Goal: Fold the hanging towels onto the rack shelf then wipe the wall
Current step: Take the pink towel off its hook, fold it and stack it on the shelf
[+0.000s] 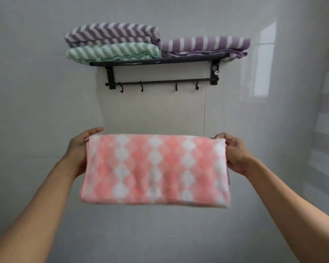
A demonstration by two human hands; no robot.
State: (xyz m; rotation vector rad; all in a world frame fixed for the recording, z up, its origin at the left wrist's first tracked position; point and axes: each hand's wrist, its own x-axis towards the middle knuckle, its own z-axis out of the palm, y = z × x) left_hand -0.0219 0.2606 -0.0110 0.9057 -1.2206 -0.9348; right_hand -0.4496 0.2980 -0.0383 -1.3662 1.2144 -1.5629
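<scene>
Three folded towels already on the rack shelf (160, 60): a purple chevron towel (112, 33) stacked on a green chevron towel (112, 52) at its left end, a purple striped towel (205, 44) at its right; hooks (141, 88) below the shelf bare, nothing hanging; one pink diamond towel (156, 169), folded to a rectangle, held well below the rack, clear of the wall (36, 92); left hand (80, 150) in closed grip on its left edge, right hand (237, 154) pinching its right edge; outstanding, by judgement: shelving this last towel, then wiping the wall.
</scene>
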